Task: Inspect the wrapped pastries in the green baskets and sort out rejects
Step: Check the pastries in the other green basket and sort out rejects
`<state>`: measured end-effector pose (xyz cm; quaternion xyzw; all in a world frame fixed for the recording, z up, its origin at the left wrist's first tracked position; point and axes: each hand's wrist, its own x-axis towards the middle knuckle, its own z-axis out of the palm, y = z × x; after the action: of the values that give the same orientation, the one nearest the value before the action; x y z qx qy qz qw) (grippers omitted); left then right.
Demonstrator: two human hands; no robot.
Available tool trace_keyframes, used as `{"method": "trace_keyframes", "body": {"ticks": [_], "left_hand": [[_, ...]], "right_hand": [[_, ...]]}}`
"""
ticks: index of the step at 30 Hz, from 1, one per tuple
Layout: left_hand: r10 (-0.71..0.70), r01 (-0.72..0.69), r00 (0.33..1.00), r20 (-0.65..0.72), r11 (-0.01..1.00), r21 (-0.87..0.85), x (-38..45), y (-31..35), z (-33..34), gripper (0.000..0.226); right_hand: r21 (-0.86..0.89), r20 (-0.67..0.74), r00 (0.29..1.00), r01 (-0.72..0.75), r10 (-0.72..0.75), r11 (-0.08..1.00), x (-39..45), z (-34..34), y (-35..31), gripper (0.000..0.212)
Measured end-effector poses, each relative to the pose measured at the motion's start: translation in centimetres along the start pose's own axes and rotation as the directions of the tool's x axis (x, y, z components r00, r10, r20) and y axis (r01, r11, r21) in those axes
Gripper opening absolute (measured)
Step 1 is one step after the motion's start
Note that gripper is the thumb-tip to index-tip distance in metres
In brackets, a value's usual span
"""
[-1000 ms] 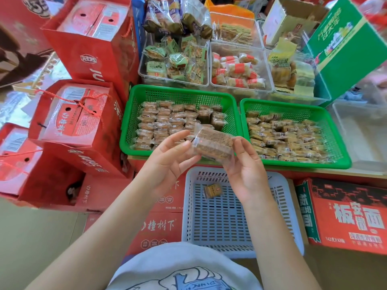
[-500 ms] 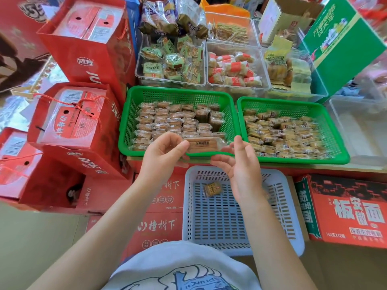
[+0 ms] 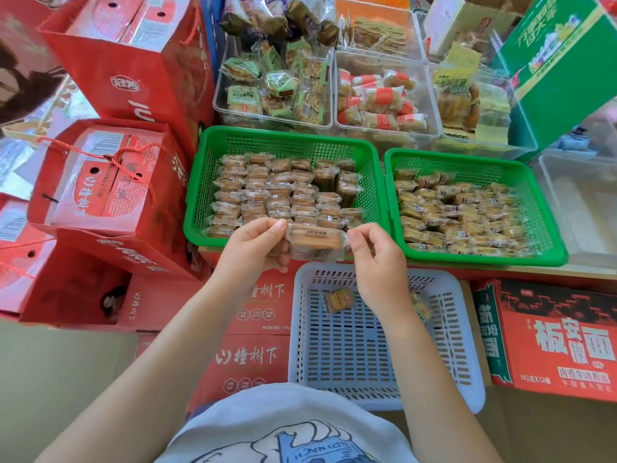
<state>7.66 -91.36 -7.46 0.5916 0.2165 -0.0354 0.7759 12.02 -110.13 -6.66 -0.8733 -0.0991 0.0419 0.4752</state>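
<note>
A clear-wrapped brown pastry (image 3: 315,240) is held between my two hands over the front edge of the left green basket (image 3: 200,182). My left hand (image 3: 253,250) pinches its left wrapper end and my right hand (image 3: 377,259) pinches the right end. The left green basket holds several rows of wrapped pastries (image 3: 277,192). The right green basket (image 3: 551,228) holds a loose layer of the same pastries (image 3: 460,215). Below my hands sits a pale blue basket (image 3: 350,355) with one wrapped pastry (image 3: 338,300) and a second pastry (image 3: 421,307) partly hidden by my right wrist.
Red gift bags (image 3: 110,182) and red cartons (image 3: 253,359) stand to the left. Clear tubs of other wrapped snacks (image 3: 277,91) line the back. A green box (image 3: 561,65) leans at the back right, a clear bin (image 3: 581,208) sits right, and a red noodle carton (image 3: 554,339) sits lower right.
The pastry has turned from its broad face to its narrow labelled edge. Both hands have shifted from cradling it to pinching its wrapper ends, slightly lower.
</note>
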Motion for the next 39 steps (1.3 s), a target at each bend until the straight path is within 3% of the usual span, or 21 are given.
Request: {"method": "trace_keyframes", "body": {"ticks": [3, 8, 10, 14, 16, 18, 20, 22, 24, 26, 28, 30, 32, 36, 39], "left_hand": [[0.012, -0.001, 0.997, -0.078, 0.99, 0.139, 1.3, -0.8, -0.4, 0.024], [-0.029, 0.01, 0.993, 0.114, 0.986, 0.165, 2.9, -0.6, 0.4, 0.031], [-0.02, 0.007, 0.995, 0.097, 0.992, 0.128, 3.8, -0.7, 1.2, 0.03], [-0.058, 0.058, 0.998, 0.017, 0.997, 0.041, 6.3, -1.1, 1.7, 0.02], [-0.093, 0.092, 0.996, 0.001, 0.995, 0.047, 7.8, -1.0, 2.1, 0.024], [-0.135, 0.143, 0.988, -0.072, 0.984, 0.11, 10.0, -1.0, 2.2, 0.032], [-0.147, 0.174, 0.976, -0.161, 0.971, 0.163, 12.6, -1.5, 2.0, 0.033], [-0.067, 0.127, 0.977, -0.201, 0.946, 0.299, 15.2, -2.0, 1.7, 0.031], [0.026, 0.05, 0.989, -0.146, 0.87, 0.491, 17.5, -2.5, 1.9, 0.033], [0.072, -0.034, 0.997, -0.025, 0.716, 0.698, 19.7, -3.3, 2.6, 0.04], [0.064, -0.135, 0.991, 0.119, 0.43, 0.893, 21.6, -4.9, 3.0, 0.05], [-0.001, -0.222, 0.974, 0.225, 0.157, 0.962, 22.9, -6.9, 2.3, 0.058], [-0.043, -0.266, 0.963, 0.266, -0.003, 0.964, 23.4, -8.9, 1.1, 0.062], [-0.016, -0.282, 0.959, 0.282, -0.063, 0.957, 23.3, -10.6, 0.3, 0.064], [-0.003, -0.277, 0.961, 0.277, -0.053, 0.959, 23.4, -10.5, 0.5, 0.064]], "right_hand": [[0.116, 0.02, 0.992, -0.124, 0.122, 0.986, 0.9, 0.0, 0.3, 0.032], [0.304, 0.074, 0.931, -0.363, 0.358, 0.881, 3.1, 0.9, 1.1, 0.038], [0.366, 0.096, 0.903, -0.423, 0.419, 0.829, 4.1, 1.4, 1.3, 0.04], [0.355, 0.316, 0.869, -0.481, 0.382, 0.802, 6.0, 2.0, 2.2, 0.062], [0.319, 0.388, 0.853, -0.48, 0.349, 0.817, 7.1, 2.3, 2.8, 0.044], [0.253, 0.338, 0.875, -0.439, 0.346, 0.862, 9.1, 2.5, 3.7, 0.02], [0.165, 0.219, 0.911, -0.388, 0.35, 0.907, 12.0, 2.5, 5.3, 0.019], [0.115, 0.095, 0.928, -0.37, 0.361, 0.922, 15.4, 2.4, 6.6, 0.027], [0.068, 0.033, 0.943, -0.332, 0.33, 0.941, 18.5, 2.6, 7.6, 0.032], [-0.001, 0.035, 0.96, -0.279, 0.278, 0.96, 20.8, 3.1, 8.4, 0.033], [-0.098, 0.067, 0.973, -0.214, 0.221, 0.972, 22.1, 3.9, 9.4, 0.034], [-0.288, 0.131, 0.98, -0.105, 0.148, 0.952, 22.8, 4.5, 10.6, 0.032], [-0.456, 0.195, 0.978, 0.028, 0.07, 0.889, 23.1, 4.9, 11.6, 0.027], [-0.546, 0.261, 0.955, 0.264, -0.138, 0.795, 23.1, 6.6, 12.9, 0.029], [-0.648, 0.307, 0.938, 0.328, -0.159, 0.688, 23.0, 8.4, 14.2, 0.021]]}}
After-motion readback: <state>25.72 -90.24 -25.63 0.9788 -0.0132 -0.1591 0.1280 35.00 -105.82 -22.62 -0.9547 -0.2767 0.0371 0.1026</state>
